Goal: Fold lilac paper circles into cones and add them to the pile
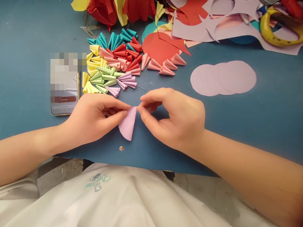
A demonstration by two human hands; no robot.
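A lilac folded paper piece (128,126), wedge-shaped with a rounded lower edge, hangs just above the blue table. My left hand (92,115) pinches it near the top between thumb and fingers. At its pointed upper corner, the curled fingers of my right hand (174,116) close in, the thumb tip touching the paper; part of that grip is hidden. Beyond my hands lies a cluster of small rolled paper cones: lilac (126,80), green (104,75), yellow (93,66), pink (163,66), red (121,50) and teal (115,41).
Overlapping lilac paper circles (223,78) lie to the right. A phone (63,91) rests at the left. Red paper circles (161,47), cut lilac scraps (194,30) and a yellow tape roll (265,28) sit at the back. A small round disc (121,148) is near the front edge.
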